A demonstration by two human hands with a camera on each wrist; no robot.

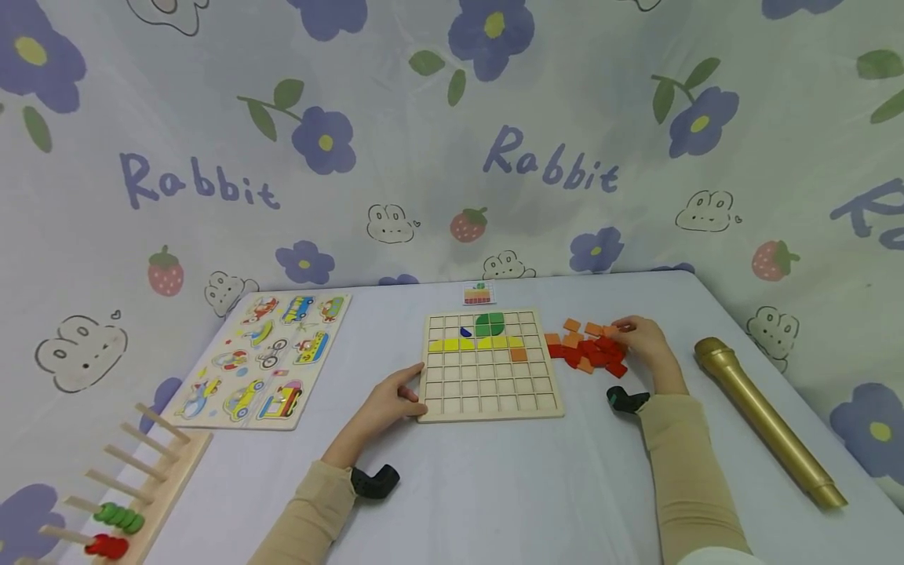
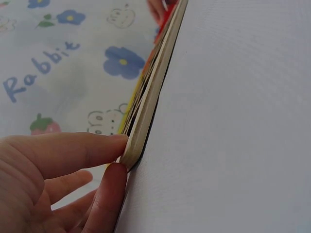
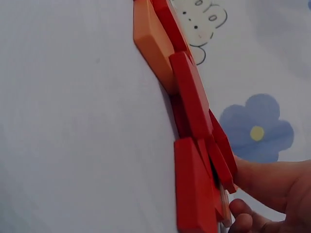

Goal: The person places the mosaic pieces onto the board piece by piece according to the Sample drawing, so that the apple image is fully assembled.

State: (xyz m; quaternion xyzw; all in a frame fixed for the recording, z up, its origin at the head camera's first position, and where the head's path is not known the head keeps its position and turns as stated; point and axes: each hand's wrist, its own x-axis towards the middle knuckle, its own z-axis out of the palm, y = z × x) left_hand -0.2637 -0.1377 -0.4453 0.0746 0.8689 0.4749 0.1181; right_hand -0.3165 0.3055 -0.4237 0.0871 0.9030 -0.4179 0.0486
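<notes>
A wooden grid board [image 1: 487, 400] lies in the middle of the table, holding a green piece [image 1: 490, 323], a small blue piece [image 1: 466, 332], a yellow row [image 1: 476, 344] and one orange tile [image 1: 519, 355]. My left hand [image 1: 395, 396] pinches its near left corner. In the left wrist view a finger and thumb [image 2: 109, 194] meet on the board's edge [image 2: 150, 97]. To the right lies a pile of red and orange tiles [image 1: 589, 353]. My right hand [image 1: 639, 337] rests on the pile's far right side. In the right wrist view its fingertips [image 3: 240, 213] pinch a tile beside the red tiles [image 3: 194, 97].
A vehicle puzzle board [image 1: 268, 357] lies at the left. A wooden peg rack [image 1: 141, 471] with green and red rings stands at the front left corner. A gold microphone [image 1: 766, 420] lies at the right. A small picture card [image 1: 479, 294] sits behind the grid board.
</notes>
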